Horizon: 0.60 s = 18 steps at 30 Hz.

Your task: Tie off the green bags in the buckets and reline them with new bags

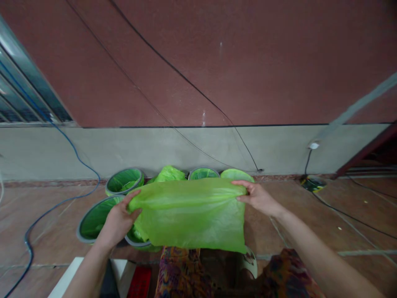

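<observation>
A light-green plastic bag point(192, 215) is stretched out in front of me, its top edge spanning both hands. My left hand point(119, 219) grips its left upper corner between thumb and fingers. At the other end, my right hand point(256, 196) pinches the right upper corner. Behind and to the left stand several bins lined with green bags: a rear bin point(124, 181), a front-left bin point(97, 219) and a middle rear bin point(204, 173). The bag partly covers some of them.
A blue cable point(66, 203) runs across the tiled floor point(310, 227) at left. A dark coiled cord point(314, 183) lies by the wall point(198, 145) at right. Near my legs are a red object point(139, 281) and a white object point(70, 276).
</observation>
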{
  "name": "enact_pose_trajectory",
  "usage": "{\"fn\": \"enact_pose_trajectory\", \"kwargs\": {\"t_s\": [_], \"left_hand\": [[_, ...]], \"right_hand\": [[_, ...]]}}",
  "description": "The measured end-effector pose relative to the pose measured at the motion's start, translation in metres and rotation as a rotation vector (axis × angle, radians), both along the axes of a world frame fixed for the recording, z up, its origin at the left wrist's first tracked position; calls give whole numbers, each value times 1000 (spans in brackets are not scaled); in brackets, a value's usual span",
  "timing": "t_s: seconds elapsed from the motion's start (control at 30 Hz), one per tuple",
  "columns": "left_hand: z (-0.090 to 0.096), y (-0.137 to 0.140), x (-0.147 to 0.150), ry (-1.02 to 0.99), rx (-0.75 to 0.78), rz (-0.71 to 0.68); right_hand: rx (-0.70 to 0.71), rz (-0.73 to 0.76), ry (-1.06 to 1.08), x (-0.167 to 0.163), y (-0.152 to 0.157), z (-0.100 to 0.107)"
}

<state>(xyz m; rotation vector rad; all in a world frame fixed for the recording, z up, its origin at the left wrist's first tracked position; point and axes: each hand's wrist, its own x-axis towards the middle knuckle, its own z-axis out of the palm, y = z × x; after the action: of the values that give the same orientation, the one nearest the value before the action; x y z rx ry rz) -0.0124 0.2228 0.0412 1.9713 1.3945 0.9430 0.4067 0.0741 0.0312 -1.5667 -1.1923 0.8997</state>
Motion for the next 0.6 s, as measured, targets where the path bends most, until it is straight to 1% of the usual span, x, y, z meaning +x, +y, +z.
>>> {"fn": "enact_pose_trajectory", "kwargs": {"t_s": [0.07,0.1,0.17,0.23,0.3,0.33,0.43,0.5,0.53,0.57,0.6], "left_hand": [[-1,1,1,254,122,21],[-3,1,1,340,168,21],[-5,0,0,398,288,37],[-7,-1,-4,346,412,61],[-7,-3,-8,212,490,84],[-6,-5,-10,127,495,78],[0,-12,-11,-124,392,6],[5,-19,-5,-233,310,-7],[7,-23,0,-244,295,30],[9,-27,5,-222,306,101],[11,-31,11,-169,330,194]], "right_hand": [[-19,-103,-307,-1,-4,-2],[-10,-151,-444,-2,-7,-2],[29,-230,-616,-4,-12,-3],[93,-299,-650,-4,-18,-4],[190,-349,-578,-3,-22,-6],[244,-366,-506,-3,-24,-7],[395,-404,-186,-10,-24,-10],[478,-458,16,-20,-20,-11],[509,-505,69,-26,-17,-11],[526,-571,70,-33,-15,-10],[528,-654,18,-39,-12,-9]]}}
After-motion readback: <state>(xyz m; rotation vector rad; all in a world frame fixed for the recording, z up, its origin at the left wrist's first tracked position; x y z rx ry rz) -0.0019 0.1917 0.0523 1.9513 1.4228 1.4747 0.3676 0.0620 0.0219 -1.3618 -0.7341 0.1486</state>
